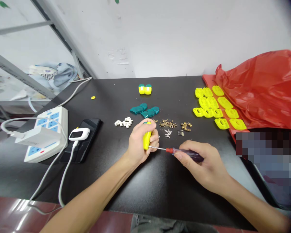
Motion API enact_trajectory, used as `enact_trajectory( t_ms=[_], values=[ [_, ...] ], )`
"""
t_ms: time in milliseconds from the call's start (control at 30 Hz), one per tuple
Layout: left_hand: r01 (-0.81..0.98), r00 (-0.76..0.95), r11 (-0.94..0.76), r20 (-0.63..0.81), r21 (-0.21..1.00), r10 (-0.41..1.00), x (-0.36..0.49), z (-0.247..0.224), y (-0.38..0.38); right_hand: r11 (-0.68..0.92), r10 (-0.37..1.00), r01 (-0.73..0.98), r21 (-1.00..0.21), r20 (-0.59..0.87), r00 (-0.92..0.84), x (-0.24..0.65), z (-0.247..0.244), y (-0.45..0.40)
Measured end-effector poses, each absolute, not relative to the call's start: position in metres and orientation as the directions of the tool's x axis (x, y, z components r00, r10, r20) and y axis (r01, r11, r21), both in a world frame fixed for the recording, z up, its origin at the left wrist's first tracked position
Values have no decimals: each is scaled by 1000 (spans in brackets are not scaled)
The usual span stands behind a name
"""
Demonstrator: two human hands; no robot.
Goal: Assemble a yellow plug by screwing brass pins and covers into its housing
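My left hand (142, 142) is closed around a yellow plastic piece (146, 139) with a bit of green at its top, held upright over the black table. My right hand (201, 161) grips a screwdriver (188, 154) with a dark translucent handle and a red collar. The screwdriver's thin shaft points left, its tip at the lower right side of the yellow piece. Just beyond the hands lie white parts (124, 122), green shells (150, 112), brass screws (168, 124), small brass blocks (186, 126), silver clips (168, 133) and thin pins (180, 132).
Two yellow-green units (145, 89) stand farther back. Several yellow shells (208, 103) lie at right beside a red bag (264, 87). On the left are a power strip (47, 134), cables, a phone (93, 129) and a small white device (79, 134).
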State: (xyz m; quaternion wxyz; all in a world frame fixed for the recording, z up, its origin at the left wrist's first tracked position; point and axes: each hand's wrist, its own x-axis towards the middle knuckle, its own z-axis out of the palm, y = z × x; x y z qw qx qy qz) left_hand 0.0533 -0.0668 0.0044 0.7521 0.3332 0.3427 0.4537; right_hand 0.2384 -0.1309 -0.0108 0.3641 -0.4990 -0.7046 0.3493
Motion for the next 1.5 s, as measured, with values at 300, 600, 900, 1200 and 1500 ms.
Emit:
enact_trajectory(
  t_ms=[300,600,900,1200,1500],
  values=[
    [-457,369,368,-204,810,907,53,2,-67,358,931,426,-831,281,-234,238,-18,-135],
    [-353,289,54,54,934,956,49,2,-75,-698,686,-223,-681,-546,-481,237,-17,-123],
    [-404,317,157,-23,901,948,52,6,-74,-206,966,-205,-957,-165,-201,235,-16,-128],
    [-446,397,401,-225,800,890,52,4,-66,586,803,542,-602,522,-288,245,-25,-136],
    [-387,407,358,-192,850,893,54,-1,-67,680,728,573,-457,516,-451,250,-36,-139]
  ],
)
